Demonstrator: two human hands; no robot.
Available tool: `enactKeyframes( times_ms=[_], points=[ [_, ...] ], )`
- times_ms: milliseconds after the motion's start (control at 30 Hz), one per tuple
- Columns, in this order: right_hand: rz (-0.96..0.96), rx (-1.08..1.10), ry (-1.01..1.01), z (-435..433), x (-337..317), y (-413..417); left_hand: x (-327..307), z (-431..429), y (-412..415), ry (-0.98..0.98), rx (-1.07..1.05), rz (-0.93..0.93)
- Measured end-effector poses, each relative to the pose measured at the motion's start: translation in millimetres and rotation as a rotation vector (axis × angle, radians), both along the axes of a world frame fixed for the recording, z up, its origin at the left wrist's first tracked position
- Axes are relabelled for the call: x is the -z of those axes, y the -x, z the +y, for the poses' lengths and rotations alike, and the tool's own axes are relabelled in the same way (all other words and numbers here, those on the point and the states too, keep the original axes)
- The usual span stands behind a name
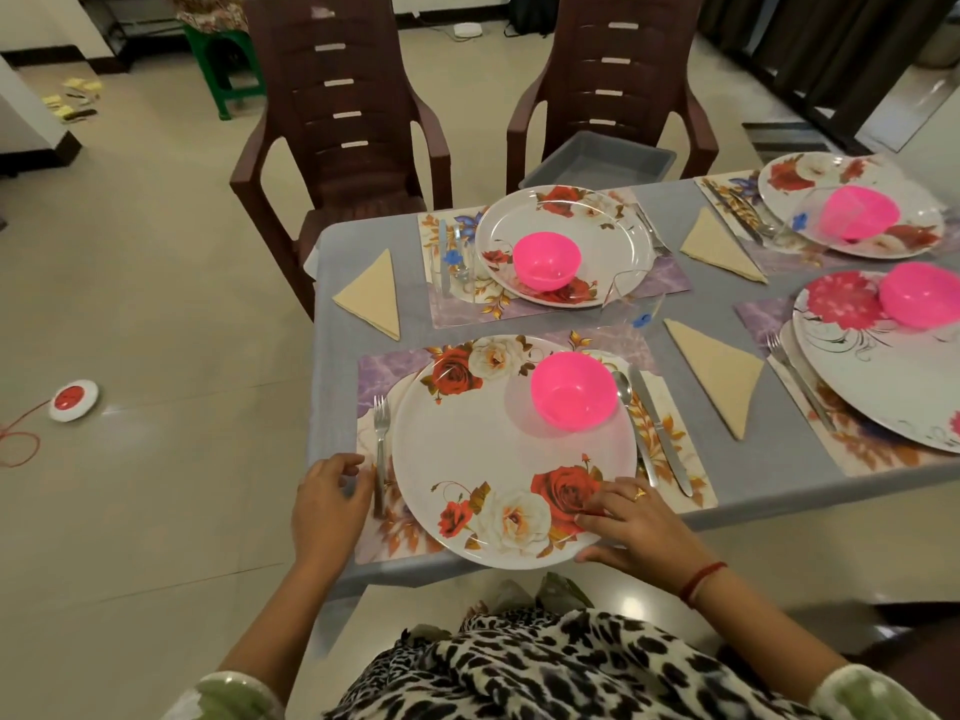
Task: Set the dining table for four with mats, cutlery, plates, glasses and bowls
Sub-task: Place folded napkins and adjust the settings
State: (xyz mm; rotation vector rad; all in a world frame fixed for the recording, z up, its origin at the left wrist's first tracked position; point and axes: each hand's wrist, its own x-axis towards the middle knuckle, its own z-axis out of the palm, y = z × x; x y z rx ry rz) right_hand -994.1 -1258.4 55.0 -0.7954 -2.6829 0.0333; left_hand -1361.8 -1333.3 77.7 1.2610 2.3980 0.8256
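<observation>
Leopard-print cloth [545,667] across the lap, lowest in view. Just beyond, two bare arms reaching to the nearest place setting at the corner of the worktop [343,330].

Right grip [631,527] closed on the near rim of the floral plate [493,449]: fingers on top beside a red rose, thumb under the edge. Left grip [327,506] with fingers curled at the left edge of the place mat [374,371], just beside the handle of the fork [381,439]; impossible to tell whether pinching the mat or only touching it.

Floral plate in the middle of that mat, pink bowl [574,389] upright on its far right part. Fork on the mat left of the plate; spoon [631,423] and knife [660,433] side by side to its right.

Beige napkin [719,371], folded in a triangle, on grey cloth just right of the mat.

Three more settings farther off, each with a mat, a flowered plate and a pink bowl. Far plate [608,236] straight ahead, clear glass [452,267] on the mat to its left. Two other settings at the right edge.

Brown chair [343,122] behind the worktop, second chair [613,85] beside it with a grey tub [597,161] on its seat.
</observation>
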Motion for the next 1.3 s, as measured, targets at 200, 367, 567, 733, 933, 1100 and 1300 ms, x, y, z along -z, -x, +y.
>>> enactKeyframes(
  times_ms=[200,367,567,733,933,1100,1300],
  points=[
    [-0.016,-0.027,-0.001,9,-6,9,0,16,-12,-0.02,0.079,-0.025],
    [-0.04,-0.018,0.042,17,-5,11,1,25,-12,0.008,0.058,-0.021],
    [-0.032,0.001,0.076,13,-13,13,3,23,-10,-0.004,0.074,0.018],
    [0.264,0.278,0.154,12,-31,8,-8,28,-12,-0.118,0.016,0.063],
    [0.477,0.617,0.138,26,-33,-19,-26,32,-22,-0.292,0.017,0.035],
    [0.501,0.674,0.11,31,-37,-29,-34,37,-33,-0.326,0.072,-0.006],
    [0.516,0.737,0.082,32,-44,-40,-44,51,-47,-0.311,0.142,-0.071]
  ],
)
